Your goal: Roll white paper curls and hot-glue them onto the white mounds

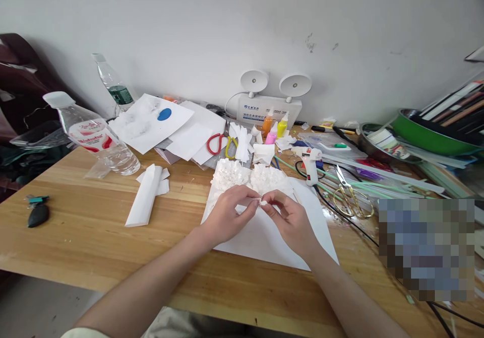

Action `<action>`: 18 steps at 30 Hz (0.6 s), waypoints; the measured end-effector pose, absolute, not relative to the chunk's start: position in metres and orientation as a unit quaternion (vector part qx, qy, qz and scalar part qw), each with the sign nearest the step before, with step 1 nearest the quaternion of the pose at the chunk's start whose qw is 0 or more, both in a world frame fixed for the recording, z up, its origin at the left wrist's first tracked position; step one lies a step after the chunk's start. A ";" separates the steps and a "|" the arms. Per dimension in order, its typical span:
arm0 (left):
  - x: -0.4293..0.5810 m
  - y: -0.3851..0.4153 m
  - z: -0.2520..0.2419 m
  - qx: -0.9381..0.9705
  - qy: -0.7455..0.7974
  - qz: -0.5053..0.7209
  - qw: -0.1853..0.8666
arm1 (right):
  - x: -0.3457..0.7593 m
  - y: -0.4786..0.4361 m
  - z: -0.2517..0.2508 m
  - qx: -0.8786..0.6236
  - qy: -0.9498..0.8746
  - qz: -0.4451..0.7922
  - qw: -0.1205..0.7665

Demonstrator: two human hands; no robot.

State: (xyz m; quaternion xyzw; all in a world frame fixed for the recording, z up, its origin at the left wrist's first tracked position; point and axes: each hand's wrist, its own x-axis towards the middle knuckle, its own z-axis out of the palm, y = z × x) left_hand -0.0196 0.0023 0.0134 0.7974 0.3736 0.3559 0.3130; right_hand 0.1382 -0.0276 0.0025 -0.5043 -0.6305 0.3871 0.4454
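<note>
My left hand (235, 212) and my right hand (286, 216) meet fingertip to fingertip over a white sheet of paper (272, 247). Pinched between them is a small white piece of paper (261, 203), partly covered by the fingers. Just beyond my hands lie two clumps of crumpled white paper bits, a left clump (229, 173) and a right clump (270, 177), on the sheet's far part. A hot glue gun (310, 164) stands to the right of them, its black cord running toward the table's right side.
Gold-handled scissors (350, 197) lie right of the sheet. Folded white paper (144, 197) and a water bottle (98, 139) are on the left. Paint bottles (282, 126) and an emergency light (260, 109) stand at the wall. A green bowl (423, 131) sits at back right.
</note>
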 end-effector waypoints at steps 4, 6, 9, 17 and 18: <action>-0.019 0.003 0.011 0.801 0.375 0.363 0.294 | 0.138 -0.028 0.002 -0.501 -0.644 0.368 0.446; -0.019 0.004 0.009 0.808 0.370 0.363 0.281 | 0.138 -0.028 0.002 -0.504 -0.647 0.359 0.445; -0.019 0.005 0.006 0.819 0.359 0.363 0.263 | 0.137 -0.029 0.000 -0.517 -0.641 0.351 0.446; -0.018 0.002 0.014 0.771 0.379 0.367 0.357 | 0.137 -0.026 -0.002 -0.526 -0.564 0.404 0.492; -0.018 0.001 0.016 0.751 0.386 0.366 0.391 | 0.137 -0.026 -0.001 -0.519 -0.553 0.423 0.496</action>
